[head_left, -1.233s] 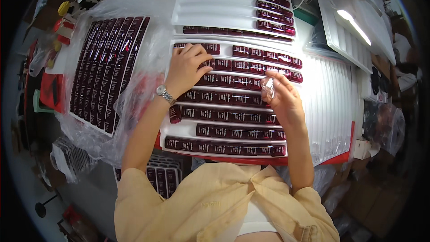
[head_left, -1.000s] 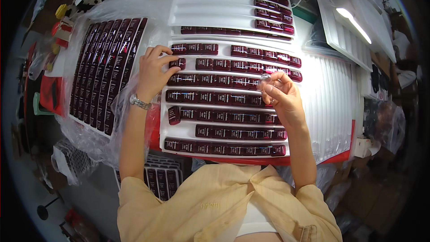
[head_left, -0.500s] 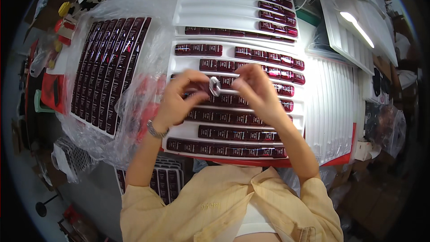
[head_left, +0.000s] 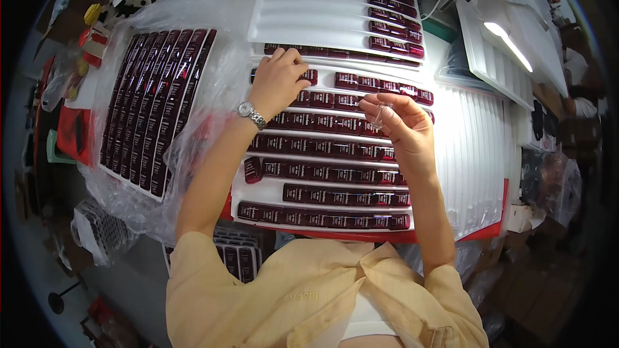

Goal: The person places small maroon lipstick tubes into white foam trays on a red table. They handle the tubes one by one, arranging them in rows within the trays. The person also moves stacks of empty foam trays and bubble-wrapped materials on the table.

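Rows of small, glossy dark red blocks (head_left: 325,170) with pale print lie in the grooves of a white ridged tray (head_left: 261,191) in front of me. My left hand (head_left: 280,78) has its fingers bent down over the left end of the farthest row in this tray. Its fingertips are partly hidden, so what they grip is unclear. My right hand (head_left: 406,122) is raised over the tray's right part and pinches a small clear piece (head_left: 382,116) between thumb and fingers. One dark red block (head_left: 253,169) sits turned upright at the left of a nearer row.
Another white tray (head_left: 309,6) lies beyond, its right side holding blocks. On the left, a filled tray (head_left: 158,109) rests in clear plastic film (head_left: 138,209). White ridged trays (head_left: 474,154) are stacked at right, near a bright lamp (head_left: 508,45).
My hands have parted. The left has moved away from me to the farthest row; the right has shifted rightward. A small piece earlier at the left fingers is gone from there.
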The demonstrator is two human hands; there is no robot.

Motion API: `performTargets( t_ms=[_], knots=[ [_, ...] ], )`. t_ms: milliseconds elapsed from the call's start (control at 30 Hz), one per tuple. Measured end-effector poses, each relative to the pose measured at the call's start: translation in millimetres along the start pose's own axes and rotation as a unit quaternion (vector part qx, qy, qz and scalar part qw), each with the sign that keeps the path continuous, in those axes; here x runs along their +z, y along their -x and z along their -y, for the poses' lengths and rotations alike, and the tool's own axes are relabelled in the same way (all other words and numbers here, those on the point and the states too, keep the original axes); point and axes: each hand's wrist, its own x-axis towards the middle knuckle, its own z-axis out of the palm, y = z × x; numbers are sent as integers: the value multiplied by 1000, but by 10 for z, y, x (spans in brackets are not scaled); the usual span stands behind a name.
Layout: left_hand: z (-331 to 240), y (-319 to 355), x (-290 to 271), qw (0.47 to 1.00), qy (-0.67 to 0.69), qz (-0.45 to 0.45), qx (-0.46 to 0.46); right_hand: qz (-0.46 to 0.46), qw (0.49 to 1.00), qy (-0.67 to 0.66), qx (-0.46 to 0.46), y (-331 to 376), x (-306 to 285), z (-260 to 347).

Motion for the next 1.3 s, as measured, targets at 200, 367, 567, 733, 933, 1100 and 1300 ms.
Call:
performTargets(
  t_ms=[200,367,567,733,933,1100,1300],
  knots=[
    [-600,52,-49,940,330,69,-49,-75,980,43,-180,11,76,22],
    [-1125,289,-20,718,670,122,-144,70,863,376,-331,222,-18,116],
    [-565,283,73,795,592,50,-128,-22,823,551,-135,1222,-979,345],
    [-187,-64,47,999,44,-3,30,1,628,779,-3,2047,-1363,303],
    [-215,-223,182,998,-6,52,18,-32,644,757,-101,2198,-1694,1],
    [144,-39,-14,1000,9,9,-4,-36,687,713,-136,2100,-1820,38],
    [175,46,-159,1000,11,-25,15,-338,934,115,-4,1543,-2070,276]
  ],
)
